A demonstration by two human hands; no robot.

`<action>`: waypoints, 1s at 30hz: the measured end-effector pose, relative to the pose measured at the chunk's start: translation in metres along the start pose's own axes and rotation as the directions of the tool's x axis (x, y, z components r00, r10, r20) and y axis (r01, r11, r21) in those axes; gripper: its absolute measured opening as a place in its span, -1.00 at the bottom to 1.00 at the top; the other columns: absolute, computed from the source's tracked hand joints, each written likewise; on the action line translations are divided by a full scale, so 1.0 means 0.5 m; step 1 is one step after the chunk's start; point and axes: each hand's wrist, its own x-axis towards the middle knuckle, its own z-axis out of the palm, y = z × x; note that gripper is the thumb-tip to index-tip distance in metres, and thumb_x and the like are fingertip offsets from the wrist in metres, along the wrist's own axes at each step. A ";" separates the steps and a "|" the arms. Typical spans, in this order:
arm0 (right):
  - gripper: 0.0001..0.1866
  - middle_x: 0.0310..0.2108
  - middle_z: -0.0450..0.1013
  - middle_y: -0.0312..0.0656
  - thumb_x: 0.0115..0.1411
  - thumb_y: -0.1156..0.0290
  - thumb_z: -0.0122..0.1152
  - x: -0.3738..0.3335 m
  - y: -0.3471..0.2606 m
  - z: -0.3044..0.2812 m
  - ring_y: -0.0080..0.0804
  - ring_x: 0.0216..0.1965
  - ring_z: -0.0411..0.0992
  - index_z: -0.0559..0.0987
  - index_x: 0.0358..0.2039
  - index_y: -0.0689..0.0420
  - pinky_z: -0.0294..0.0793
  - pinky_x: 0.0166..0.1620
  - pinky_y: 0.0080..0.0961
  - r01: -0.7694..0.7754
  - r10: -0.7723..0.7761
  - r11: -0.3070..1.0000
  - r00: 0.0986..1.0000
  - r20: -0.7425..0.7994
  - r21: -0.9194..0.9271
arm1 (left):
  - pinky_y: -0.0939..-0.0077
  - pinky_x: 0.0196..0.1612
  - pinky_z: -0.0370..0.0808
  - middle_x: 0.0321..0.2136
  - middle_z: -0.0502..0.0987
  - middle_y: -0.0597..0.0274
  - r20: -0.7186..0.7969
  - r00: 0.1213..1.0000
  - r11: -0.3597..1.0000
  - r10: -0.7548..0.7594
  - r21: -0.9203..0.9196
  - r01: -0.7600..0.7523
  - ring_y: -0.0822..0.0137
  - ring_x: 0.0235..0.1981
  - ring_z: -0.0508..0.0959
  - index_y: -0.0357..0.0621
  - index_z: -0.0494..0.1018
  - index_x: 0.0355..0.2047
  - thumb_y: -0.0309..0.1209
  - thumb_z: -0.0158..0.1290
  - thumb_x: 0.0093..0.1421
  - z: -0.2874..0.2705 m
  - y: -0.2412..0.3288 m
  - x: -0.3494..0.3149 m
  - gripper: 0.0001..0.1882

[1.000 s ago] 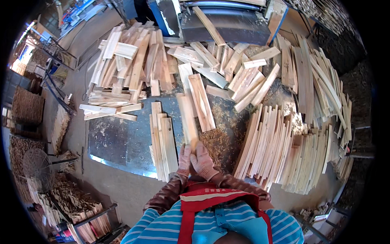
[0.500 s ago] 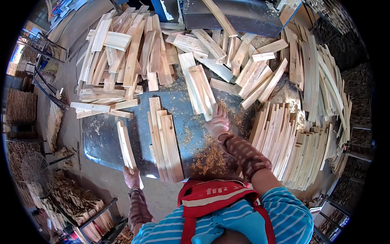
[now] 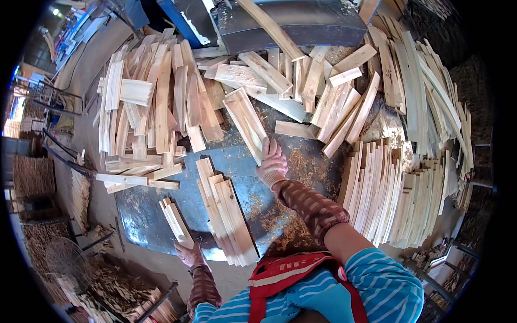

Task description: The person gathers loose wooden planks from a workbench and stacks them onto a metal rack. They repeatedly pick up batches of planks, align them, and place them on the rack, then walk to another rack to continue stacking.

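My left hand [image 3: 189,254], gloved, grips the near end of a small bundle of narrow wooden slats [image 3: 176,223] at the left front of the dark metal table [image 3: 142,215]. My right hand [image 3: 273,164], gloved too, is closed at the near right corner of a pale wooden board [image 3: 245,121] that slants away toward the offcuts; its thumb side is partly hidden. Between my hands a stack of boards [image 3: 226,212] lies lengthwise, its near end at the table's front edge.
Loose boards [image 3: 161,102] are heaped at the far left, and mixed offcuts [image 3: 336,110] at the far right. Rows of upright-leaning slats [image 3: 371,188] line the right side. Sawdust [image 3: 291,215] covers the table near my right arm. A dark machine [image 3: 291,24] stands at the back.
My right hand has shifted left, its fingers now closed at the board's end instead of stretched flat. Two offset boards there now look like one. The slats at my left hand now show several ends.
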 end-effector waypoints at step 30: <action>0.07 0.21 0.37 0.14 -0.05 0.32 0.30 -0.870 0.437 -0.476 -0.17 0.01 0.51 0.03 0.48 0.08 0.50 0.03 -0.40 -0.193 0.301 0.380 0.951 0.077 0.905 | 0.31 0.25 0.35 0.25 0.25 0.03 0.322 -0.172 0.362 0.931 -0.873 0.326 0.16 0.19 0.35 -0.15 -0.18 0.48 -0.47 0.29 0.06 -0.144 0.703 -0.867 0.11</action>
